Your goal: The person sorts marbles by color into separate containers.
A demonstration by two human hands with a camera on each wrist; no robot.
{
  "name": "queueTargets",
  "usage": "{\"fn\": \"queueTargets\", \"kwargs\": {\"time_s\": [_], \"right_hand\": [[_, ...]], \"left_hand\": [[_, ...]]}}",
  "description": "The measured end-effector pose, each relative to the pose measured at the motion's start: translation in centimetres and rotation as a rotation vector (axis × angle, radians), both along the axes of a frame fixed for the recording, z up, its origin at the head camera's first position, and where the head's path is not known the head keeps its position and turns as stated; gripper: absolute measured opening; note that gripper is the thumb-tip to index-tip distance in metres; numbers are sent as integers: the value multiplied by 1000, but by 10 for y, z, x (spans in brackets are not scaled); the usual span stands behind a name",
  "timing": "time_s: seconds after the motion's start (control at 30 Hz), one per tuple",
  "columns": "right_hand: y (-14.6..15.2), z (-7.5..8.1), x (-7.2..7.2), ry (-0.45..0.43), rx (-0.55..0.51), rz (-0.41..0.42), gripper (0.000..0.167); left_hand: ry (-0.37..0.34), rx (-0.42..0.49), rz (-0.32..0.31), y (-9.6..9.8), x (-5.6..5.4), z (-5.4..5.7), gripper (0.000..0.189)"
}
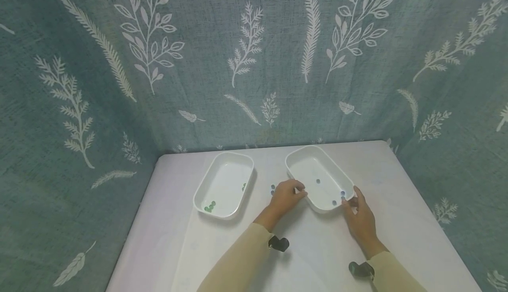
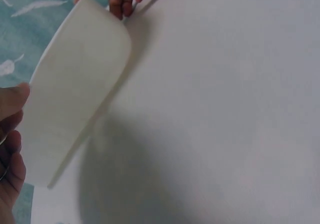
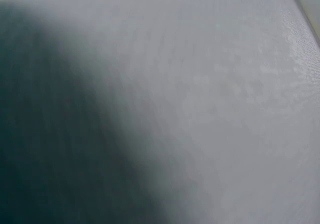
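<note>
The white tray on the right (image 1: 312, 169) has several small blue pieces, bead-like and round, on its floor; one blue piece (image 1: 318, 181) lies apart from those near the front corner. My left hand (image 1: 285, 196) holds the tray's left rim, with the thumb at the edge in the left wrist view. At the front right corner, my right hand (image 1: 362, 221) grips the rim between thumb and fingers. The left wrist view shows the tray's outer wall (image 2: 75, 84) above its shadow. In the right wrist view neither the hand nor the tray appears.
Another white tray (image 1: 225, 181) stands to the left, with several small green pieces (image 1: 210, 207) in it. A few blue pieces (image 1: 273, 187) lie on the white tabletop between the trays, beside my left hand. Patterned green cloth (image 1: 210, 62) encloses the table's back and sides.
</note>
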State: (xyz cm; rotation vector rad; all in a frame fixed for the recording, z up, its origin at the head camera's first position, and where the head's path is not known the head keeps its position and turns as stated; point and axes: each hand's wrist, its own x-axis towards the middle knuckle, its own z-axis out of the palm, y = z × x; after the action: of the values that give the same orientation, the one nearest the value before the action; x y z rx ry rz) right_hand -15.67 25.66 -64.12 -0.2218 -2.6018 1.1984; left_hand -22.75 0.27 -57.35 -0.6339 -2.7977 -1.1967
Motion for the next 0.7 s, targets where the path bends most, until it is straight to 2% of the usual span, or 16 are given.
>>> {"fn": "queueTargets", "kwargs": {"time_s": [0.27, 0.47, 0.7], "right_hand": [[1, -2, -1, 10, 0, -3, 67], [1, 2, -1, 38, 1, 9, 66], [0, 2, 0, 10, -2, 3, 67]], "left_hand": [[13, -66, 34, -18, 1, -4, 14], [-21, -76, 56, -36, 2, -10, 16], [-2, -137, 44, -56, 3, -17, 17]]}}
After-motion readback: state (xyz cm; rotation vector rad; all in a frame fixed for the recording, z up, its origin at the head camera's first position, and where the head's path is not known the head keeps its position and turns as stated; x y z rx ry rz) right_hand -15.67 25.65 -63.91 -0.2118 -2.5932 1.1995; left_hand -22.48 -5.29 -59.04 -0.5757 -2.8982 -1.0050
